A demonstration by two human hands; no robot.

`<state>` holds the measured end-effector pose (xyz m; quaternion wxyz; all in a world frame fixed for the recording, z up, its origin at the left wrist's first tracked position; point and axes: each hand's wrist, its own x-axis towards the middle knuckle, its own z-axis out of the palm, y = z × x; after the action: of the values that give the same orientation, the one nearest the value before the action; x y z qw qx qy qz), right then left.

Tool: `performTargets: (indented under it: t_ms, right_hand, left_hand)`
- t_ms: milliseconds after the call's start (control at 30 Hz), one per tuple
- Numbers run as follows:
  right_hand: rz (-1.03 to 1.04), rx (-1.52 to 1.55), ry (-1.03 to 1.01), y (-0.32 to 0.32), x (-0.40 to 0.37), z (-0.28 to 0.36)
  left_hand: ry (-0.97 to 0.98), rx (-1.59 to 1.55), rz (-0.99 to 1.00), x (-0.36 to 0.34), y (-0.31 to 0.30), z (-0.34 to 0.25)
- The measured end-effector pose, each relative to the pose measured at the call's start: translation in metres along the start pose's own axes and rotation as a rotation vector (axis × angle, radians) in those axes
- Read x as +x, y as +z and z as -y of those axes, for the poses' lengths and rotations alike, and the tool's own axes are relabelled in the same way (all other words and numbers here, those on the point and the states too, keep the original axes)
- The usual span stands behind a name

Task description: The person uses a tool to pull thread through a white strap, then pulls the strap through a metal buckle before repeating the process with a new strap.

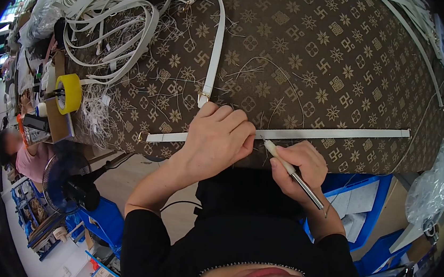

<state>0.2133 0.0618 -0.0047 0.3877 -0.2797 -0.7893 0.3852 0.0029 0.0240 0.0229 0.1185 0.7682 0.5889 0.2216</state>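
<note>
A narrow white strap (340,133) lies across the patterned cloth near its front edge, with a gold-coloured buckle (143,137) at its left end. My left hand (219,135) is closed over the middle of this strap, fingers curled and pressed down, hiding that stretch. In my right hand (302,170) is a slim pen-like tool (279,156) with a cream grip and a shiny metal shaft. Its thin tip points at the strap, just right of my left fingers. Another white strap (215,52) runs down to a buckle just above my left knuckles.
Loose threads (287,75) are scattered over the brown cloth (321,46). White straps (112,0) are heaped at upper left, near a yellow tape roll (69,93). A fan (68,182) stands at lower left, with a person (33,158) beyond. A blue crate (381,202) sits below right.
</note>
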Motion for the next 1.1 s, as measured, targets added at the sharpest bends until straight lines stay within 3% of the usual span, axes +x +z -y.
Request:
performTargets:
  t_ms: [567, 767, 1100]
  right_hand:
    - [0.029, -0.04, 0.021, 0.003, 0.002, 0.003]
    - [0.016, -0.007, 0.022, 0.001, 0.001, 0.001]
    - [-0.004, -0.003, 0.019, 0.0, 0.0, 0.0]
  left_hand:
    - [0.033, -0.096, -0.056, -0.006, 0.01, 0.011]
    - [-0.055, -0.1, -0.037, -0.006, -0.005, 0.011]
    - [0.073, -0.014, 0.008, 0.001, -0.004, 0.007]
